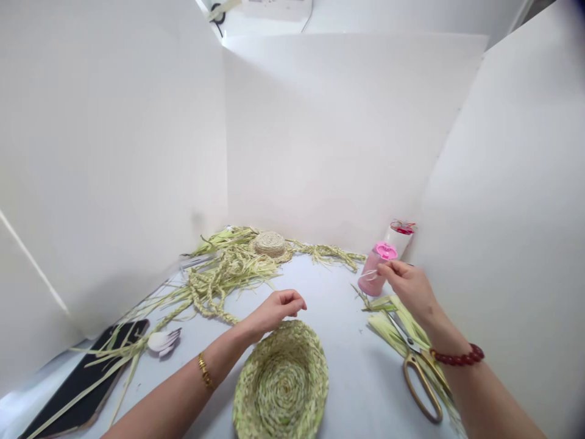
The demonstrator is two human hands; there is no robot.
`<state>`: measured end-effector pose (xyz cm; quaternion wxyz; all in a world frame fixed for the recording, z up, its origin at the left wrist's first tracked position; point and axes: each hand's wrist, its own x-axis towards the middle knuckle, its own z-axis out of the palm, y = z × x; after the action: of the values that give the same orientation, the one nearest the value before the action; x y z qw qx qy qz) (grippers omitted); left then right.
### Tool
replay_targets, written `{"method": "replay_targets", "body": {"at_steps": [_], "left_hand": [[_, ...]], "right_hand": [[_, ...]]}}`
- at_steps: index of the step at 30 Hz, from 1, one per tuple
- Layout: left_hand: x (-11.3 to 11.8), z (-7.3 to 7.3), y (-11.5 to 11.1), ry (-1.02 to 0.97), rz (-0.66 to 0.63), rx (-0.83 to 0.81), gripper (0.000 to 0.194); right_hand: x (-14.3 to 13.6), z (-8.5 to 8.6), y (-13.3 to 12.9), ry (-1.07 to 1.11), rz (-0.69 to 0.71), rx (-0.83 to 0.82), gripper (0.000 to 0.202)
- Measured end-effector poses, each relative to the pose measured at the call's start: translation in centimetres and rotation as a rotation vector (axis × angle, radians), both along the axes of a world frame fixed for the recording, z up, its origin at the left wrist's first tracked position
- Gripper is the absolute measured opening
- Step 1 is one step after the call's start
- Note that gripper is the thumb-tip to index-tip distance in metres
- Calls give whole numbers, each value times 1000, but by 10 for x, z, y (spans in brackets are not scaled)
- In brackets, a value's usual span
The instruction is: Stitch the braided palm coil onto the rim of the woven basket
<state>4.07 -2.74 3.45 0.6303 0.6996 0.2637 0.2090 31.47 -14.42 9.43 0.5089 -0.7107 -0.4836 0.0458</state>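
A woven straw bowl (281,381) lies on the white table (333,299) near the front. My left hand (276,310) hovers just behind its far rim, fingers loosely curled, holding nothing I can make out. My right hand (408,285) is raised at the right, fingers pinched on a thin pale thread (368,275) beside a pink bottle (375,269). Gold-handled scissors (418,366) lie under my right wrist on a bundle of straw strips (388,323).
A pile of braided straw (219,280) and a small round woven disc (269,244) lie at the back. A white cup with red thread (398,236) stands behind the bottle. A black board (80,384) and white plastic forks (163,341) sit at left. White panels wall the table.
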Motion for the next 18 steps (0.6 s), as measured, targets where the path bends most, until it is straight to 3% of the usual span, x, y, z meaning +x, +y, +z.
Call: {"method": "replay_targets", "body": {"at_steps": [3, 5, 8, 12, 15, 18], "left_hand": [[-2, 4, 7, -66, -53, -115, 21], [4, 13, 11, -105, -190, -177, 22], [25, 34, 11, -43, -399, -214, 34], [58, 69, 3, 78, -555, -251, 49], [65, 89, 0, 44, -552, -143, 40], [54, 93, 4, -76, -411, -98, 27]], "right_hand": [[27, -2, -21, 187, -50, 6, 31], [34, -8, -29, 278, -51, -5, 33], [24, -18, -30, 309, 31, -15, 32], [-3, -29, -20, 393, 172, 14, 28], [-11, -40, -15, 560, 230, 8, 26], [-9, -58, -14, 685, 262, -30, 28]]}}
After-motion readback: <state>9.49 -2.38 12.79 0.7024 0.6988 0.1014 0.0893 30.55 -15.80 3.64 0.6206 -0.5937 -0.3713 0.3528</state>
